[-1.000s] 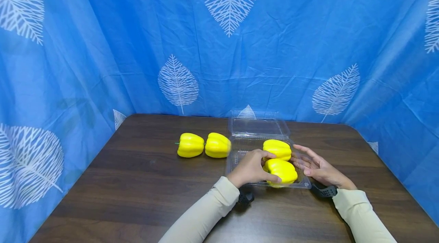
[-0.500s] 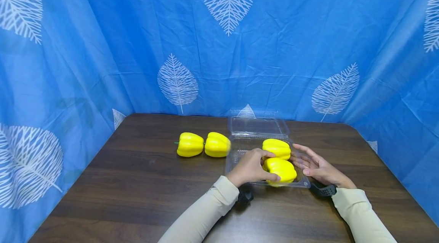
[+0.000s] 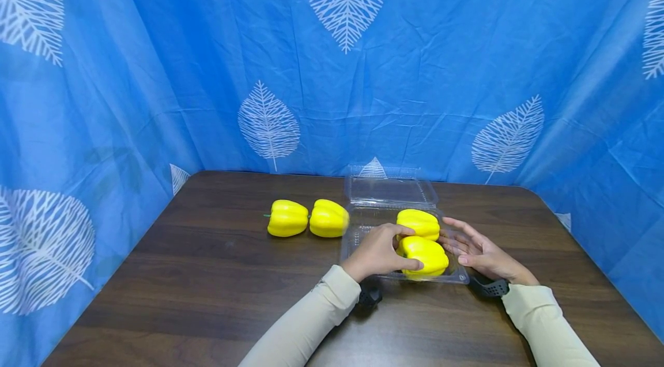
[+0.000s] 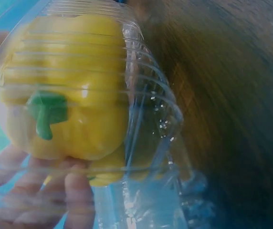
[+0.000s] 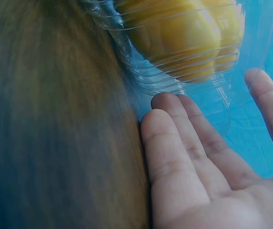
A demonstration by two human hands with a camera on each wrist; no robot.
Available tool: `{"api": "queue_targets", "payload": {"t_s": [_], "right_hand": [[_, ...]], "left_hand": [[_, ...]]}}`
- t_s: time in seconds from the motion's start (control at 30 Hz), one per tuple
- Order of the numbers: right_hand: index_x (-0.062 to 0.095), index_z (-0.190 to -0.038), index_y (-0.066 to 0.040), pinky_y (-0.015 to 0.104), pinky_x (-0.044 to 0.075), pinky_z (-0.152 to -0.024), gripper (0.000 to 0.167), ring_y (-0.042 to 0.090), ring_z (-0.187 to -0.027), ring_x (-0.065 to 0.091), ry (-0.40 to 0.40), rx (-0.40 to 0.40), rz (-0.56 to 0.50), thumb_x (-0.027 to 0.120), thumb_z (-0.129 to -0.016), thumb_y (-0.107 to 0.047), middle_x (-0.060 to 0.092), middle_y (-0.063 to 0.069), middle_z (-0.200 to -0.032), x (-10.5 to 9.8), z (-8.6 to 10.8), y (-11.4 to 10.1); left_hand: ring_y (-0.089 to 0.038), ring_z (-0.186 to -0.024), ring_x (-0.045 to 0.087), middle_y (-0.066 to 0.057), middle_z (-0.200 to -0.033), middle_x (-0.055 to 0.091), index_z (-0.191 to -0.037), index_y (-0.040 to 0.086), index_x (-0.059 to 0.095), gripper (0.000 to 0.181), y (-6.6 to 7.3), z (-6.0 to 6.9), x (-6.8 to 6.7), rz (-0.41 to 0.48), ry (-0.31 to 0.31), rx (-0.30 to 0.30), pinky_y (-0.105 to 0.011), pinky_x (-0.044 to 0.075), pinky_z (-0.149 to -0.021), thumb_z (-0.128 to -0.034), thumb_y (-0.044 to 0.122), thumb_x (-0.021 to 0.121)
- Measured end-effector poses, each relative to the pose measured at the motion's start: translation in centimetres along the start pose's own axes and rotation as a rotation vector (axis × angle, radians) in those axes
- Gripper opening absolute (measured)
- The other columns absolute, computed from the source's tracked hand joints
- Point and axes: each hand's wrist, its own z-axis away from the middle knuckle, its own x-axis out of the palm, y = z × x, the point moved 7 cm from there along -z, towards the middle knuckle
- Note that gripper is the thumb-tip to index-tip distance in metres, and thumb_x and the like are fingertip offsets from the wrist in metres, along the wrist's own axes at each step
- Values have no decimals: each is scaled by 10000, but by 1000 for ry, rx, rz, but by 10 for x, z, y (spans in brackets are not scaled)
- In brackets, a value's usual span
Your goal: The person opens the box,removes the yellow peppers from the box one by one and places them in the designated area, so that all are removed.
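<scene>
Last shift: a very slight move toward the far side of the clear container [image 3: 370,218] has been made by the near pepper [image 3: 427,256] and the left hand [image 3: 378,252]; the right hand [image 3: 482,252] is found practically unmoved
Meaning of shift: judged as a pepper being seated, not carried; two peppers are counted inside the container, two outside it
Left hand: reached over the container's left wall, palm toward its interior; near pepper gripped between thumb, on the near side, and fingers, partly hidden, on the left side
Right hand: held at the container's right wall, fingers extended, thumb set apart, nothing grasped; whether the wall is touched cannot be told
Near pepper: lodged in the container's near right part, laid on its side; its green stem [image 4: 49,112] is seen through the clear plastic in the left wrist view; whether the floor is fully met cannot be told
Far pepper [image 3: 419,222]: placed inside the container's far right part, just behind the near one
Outer peppers: one [image 3: 329,219] set just beside the container's left wall, the other [image 3: 287,219] farther left, both in a row on the bench [image 3: 207,280]
Lid [image 3: 391,191]: folded open at the container's far side
Curtain [image 3: 415,79]: blue, leaf-printed, hung beyond the container
</scene>
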Motion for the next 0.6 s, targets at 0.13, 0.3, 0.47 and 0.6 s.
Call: {"api": "queue_targets", "payload": {"t_s": [0.13, 0.3, 0.47, 0.6], "right_hand": [[345, -1634, -322, 207, 456, -1132, 681, -7, -1434, 515, -1, -3, -3, 537, -1079, 22, 486, -201, -1580, 1, 0, -1], [347, -1632, -324, 209, 459, -1130, 681, -8, -1431, 517, 2, -5, 2, 535, -1078, 26, 488, -200, -1580, 1, 0, -1], [350, -1626, -321, 213, 467, -1124, 680, -10, -1425, 523, 10, -4, 5, 534, -1075, 33, 491, -202, -1573, 1, 0, -1], [354, -1618, -324, 218, 472, -1122, 678, -9, -1422, 527, 9, -4, -1, 530, -1075, 40, 494, -201, -1571, 1, -1, -1]], "left_hand": [[-57, -959, 583, -15, -1279, 717, -1431, 62, 687, 643, -1, 0, -1, 11, 9, -3, -175, 530, -832, -875, 288, 918], [-66, -953, 589, -9, -1252, 717, -1417, 56, 693, 636, 0, 1, -2, 29, 26, -3, -179, 531, -819, -869, 288, 917], [-82, -951, 588, 4, -1232, 707, -1408, 58, 696, 631, -1, 2, -4, 52, 35, -14, -187, 528, -800, -866, 297, 911], [-98, -960, 589, 7, -1230, 695, -1407, 65, 694, 619, -1, 3, -5, 72, 34, -23, -190, 529, -797, -873, 302, 899]]}}
